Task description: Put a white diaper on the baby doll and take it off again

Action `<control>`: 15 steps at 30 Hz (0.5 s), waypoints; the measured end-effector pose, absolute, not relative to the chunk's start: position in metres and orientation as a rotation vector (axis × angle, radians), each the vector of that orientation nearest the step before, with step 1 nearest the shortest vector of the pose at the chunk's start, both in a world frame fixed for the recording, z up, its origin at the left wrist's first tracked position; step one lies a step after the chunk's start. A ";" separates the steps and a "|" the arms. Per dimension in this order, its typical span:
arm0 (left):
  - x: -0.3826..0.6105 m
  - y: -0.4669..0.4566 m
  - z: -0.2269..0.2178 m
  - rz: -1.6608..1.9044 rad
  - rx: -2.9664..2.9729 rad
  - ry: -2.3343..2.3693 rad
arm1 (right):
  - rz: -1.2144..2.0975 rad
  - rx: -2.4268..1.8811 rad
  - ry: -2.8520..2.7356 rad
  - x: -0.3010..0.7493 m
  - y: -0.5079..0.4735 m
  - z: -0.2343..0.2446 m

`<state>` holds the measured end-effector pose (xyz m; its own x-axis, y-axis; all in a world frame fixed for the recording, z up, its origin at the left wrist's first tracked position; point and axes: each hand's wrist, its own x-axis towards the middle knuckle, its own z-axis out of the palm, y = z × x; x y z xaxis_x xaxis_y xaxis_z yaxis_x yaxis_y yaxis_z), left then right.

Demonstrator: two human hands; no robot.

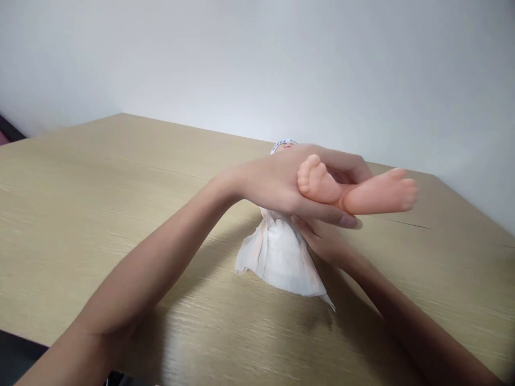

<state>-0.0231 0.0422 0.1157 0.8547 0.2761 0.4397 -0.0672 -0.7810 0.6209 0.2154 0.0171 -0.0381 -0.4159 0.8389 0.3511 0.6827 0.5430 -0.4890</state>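
A doll lies on its back, feet toward me, mostly hidden behind my hands. My left hand [277, 179] is wrapped around its raised legs, and the two bare doll feet [380, 193] stick out to the right of the fingers. Beneath the doll, a thin white diaper-like cloth [281, 257] spreads toward me with creased, uneven edges. Below my left hand, my right hand [325, 241] reaches in at the cloth's upper right side. Most of its fingers are hidden, so its grip does not show. Above my left wrist, part of the doll's head with a white, blue-lettered headband [279, 145] shows.
The light wooden table [100, 214] extends under everything, with a thin dark line on its right part. A plain pale wall [241, 64] rises behind the far edge. Dark shapes show below the table's near left edge and at the far left.
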 end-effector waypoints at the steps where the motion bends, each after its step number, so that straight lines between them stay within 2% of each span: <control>1: -0.023 0.042 0.112 0.686 2.362 0.143 | 0.377 -1.240 -2.206 0.222 0.006 -0.036; 7: -0.020 0.036 0.085 0.685 2.296 0.188 | 0.181 -1.385 -1.863 0.234 -0.055 -0.023; 10: -0.017 0.027 0.075 0.759 2.278 0.202 | 0.089 -1.273 -1.832 0.221 -0.063 -0.012; 15: -0.024 0.012 0.056 0.936 2.260 0.181 | 0.136 -0.981 -1.957 0.212 -0.053 -0.004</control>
<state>-0.0238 0.0124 0.0562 0.7322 0.3628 0.5764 -0.1221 -0.7627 0.6351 0.2122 -0.0526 -0.0039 -0.2666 0.6821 0.6810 0.5814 0.6773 -0.4508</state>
